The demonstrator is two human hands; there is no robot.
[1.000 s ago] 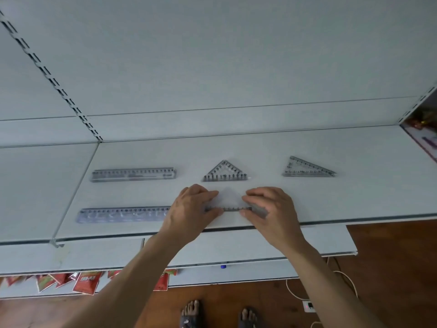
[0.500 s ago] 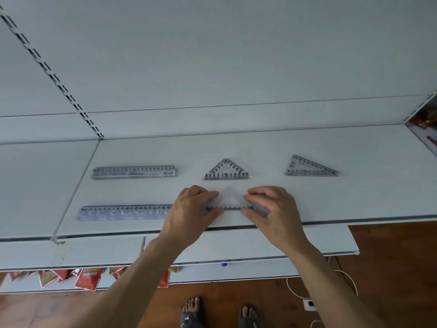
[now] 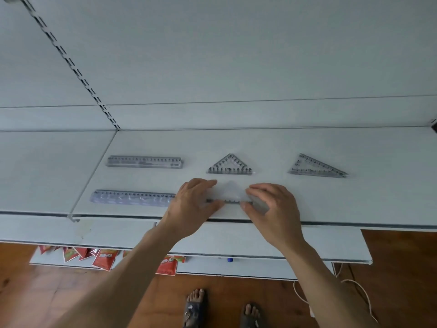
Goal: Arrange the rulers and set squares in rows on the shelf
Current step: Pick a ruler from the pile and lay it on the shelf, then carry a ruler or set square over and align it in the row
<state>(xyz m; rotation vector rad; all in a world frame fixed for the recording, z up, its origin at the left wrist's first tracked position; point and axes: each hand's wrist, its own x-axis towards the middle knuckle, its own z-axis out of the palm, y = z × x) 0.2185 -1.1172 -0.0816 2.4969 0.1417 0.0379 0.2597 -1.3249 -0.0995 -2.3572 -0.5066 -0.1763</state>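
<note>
On the white shelf (image 3: 354, 204) a clear set square (image 3: 230, 194) lies flat near the front edge. My left hand (image 3: 192, 204) pinches its left corner and my right hand (image 3: 272, 209) pinches its right corner. Left of it in the front row lies a clear ruler (image 3: 132, 197), its right end under my left hand. The back row holds a ruler (image 3: 145, 161), a set square (image 3: 229, 165) in the middle and a longer set square (image 3: 316, 166) on the right.
A slotted upright (image 3: 71, 65) runs up the back panel at the left. A lower shelf (image 3: 331, 245) juts out below. Red packets (image 3: 105, 258) lie under it on the wooden floor, beside a white cord (image 3: 354, 287) and my sandalled feet (image 3: 196, 308).
Both hands have stayed on the front set square, which shifted only slightly. The view has tilted a little.
</note>
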